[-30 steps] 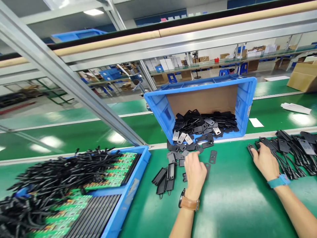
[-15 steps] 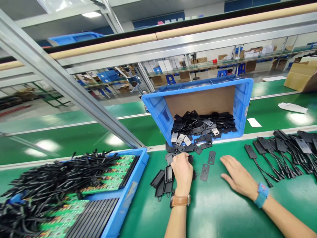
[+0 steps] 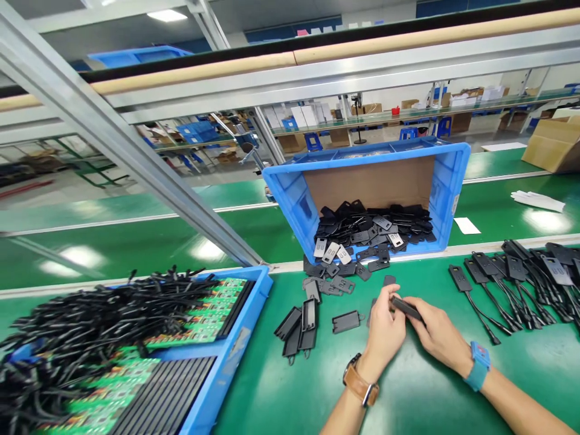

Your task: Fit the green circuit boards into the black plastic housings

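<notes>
A slim black plastic case (image 3: 406, 308) is held between my two hands above the green bench. My left hand (image 3: 386, 326) pinches its left end, and my right hand (image 3: 438, 332) grips the other end with fingers closed. Which face of the case is up I cannot make out. Beside my left hand lies a single open case shell (image 3: 345, 321), with a stack of more shells (image 3: 294, 331) farther left. Flat black cover plates (image 3: 333, 286) lie scattered beyond; one is partly hidden behind my left hand.
A tipped blue crate (image 3: 366, 163) holds many black plates (image 3: 362, 232). At left stands a blue tray (image 3: 238, 347) with green circuit boards (image 3: 202, 326) and black cables (image 3: 109, 326). Finished-looking cabled units (image 3: 516, 272) lie at right. A metal post (image 3: 149, 157) slants at left.
My left hand has moved right from the loose parts to meet my right hand, and both now hold a black case. A single shell now shows on the bench where my left hand was.
</notes>
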`<act>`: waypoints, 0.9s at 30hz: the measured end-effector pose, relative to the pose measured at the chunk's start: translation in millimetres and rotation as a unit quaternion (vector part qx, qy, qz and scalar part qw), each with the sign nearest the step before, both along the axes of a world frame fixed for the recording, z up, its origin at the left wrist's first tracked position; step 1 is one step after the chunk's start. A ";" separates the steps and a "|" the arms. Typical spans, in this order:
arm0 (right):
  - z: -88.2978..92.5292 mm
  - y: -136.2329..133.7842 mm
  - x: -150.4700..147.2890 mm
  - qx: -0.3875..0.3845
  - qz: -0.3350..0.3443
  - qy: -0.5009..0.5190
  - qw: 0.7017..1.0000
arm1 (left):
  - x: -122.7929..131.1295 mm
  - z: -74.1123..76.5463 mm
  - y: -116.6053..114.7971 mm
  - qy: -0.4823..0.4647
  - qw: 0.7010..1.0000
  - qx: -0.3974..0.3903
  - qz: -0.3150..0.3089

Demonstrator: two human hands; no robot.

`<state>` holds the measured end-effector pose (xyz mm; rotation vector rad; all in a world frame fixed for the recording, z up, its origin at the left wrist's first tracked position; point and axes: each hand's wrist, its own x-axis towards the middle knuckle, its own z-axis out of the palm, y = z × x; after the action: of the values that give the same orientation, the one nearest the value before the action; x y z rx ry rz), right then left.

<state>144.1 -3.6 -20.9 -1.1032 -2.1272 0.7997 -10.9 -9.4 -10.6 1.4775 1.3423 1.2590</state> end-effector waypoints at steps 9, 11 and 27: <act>-16.5 2.0 10.0 0.011 0.025 -0.101 0.995 | -9.8 17.9 -7.5 0.254 0.953 0.111 -0.123; -21.0 3.3 11.9 0.001 0.025 -0.088 0.996 | -11.7 15.6 -6.4 0.285 0.945 0.112 -0.115; -30.7 17.6 20.2 0.046 0.037 -0.072 0.996 | -80.0 41.6 3.7 0.348 0.896 0.147 0.235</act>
<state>164.3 14.0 -51.7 -1.0671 -2.3128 0.6660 -90.9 -5.8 31.0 2.0114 2.1531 1.3159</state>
